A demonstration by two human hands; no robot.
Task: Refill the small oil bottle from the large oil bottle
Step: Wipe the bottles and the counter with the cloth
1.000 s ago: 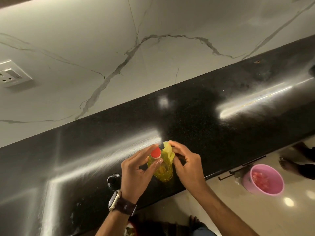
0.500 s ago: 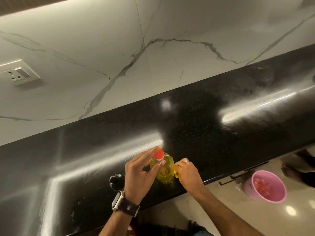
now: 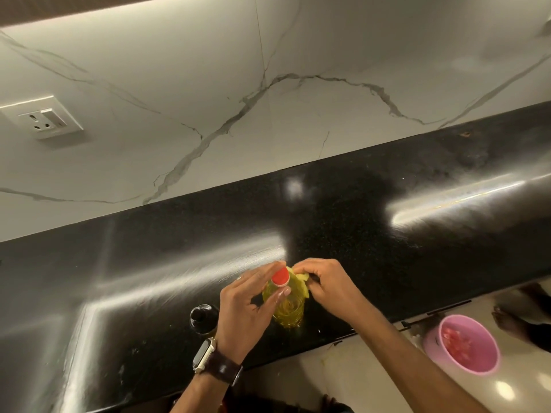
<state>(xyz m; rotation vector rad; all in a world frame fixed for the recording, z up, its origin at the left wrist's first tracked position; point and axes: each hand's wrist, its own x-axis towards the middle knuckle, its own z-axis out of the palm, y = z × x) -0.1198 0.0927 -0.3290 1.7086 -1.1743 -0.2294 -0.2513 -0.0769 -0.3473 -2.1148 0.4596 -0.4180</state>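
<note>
A clear bottle of yellow oil (image 3: pixel 288 311) with a red cap (image 3: pixel 280 277) stands on the black counter (image 3: pixel 357 234) near its front edge. My left hand (image 3: pixel 244 308) holds the bottle's neck just under the cap, thumb on the near side. My right hand (image 3: pixel 325 286) pinches a crumpled yellow cloth (image 3: pixel 304 281) against the bottle's right shoulder. A small dark bottle with a black top (image 3: pixel 202 318) stands just left of my left wrist, partly hidden by it.
A white marble wall with a socket (image 3: pixel 41 117) rises behind the counter. Below the counter edge at the right, a pink bucket (image 3: pixel 465 344) sits on the floor, and a person's bare foot (image 3: pixel 507 320) is beside it.
My right hand has risen with the yellow cloth from low on the bottle's side to its shoulder. The left hand keeps its hold at the neck.
</note>
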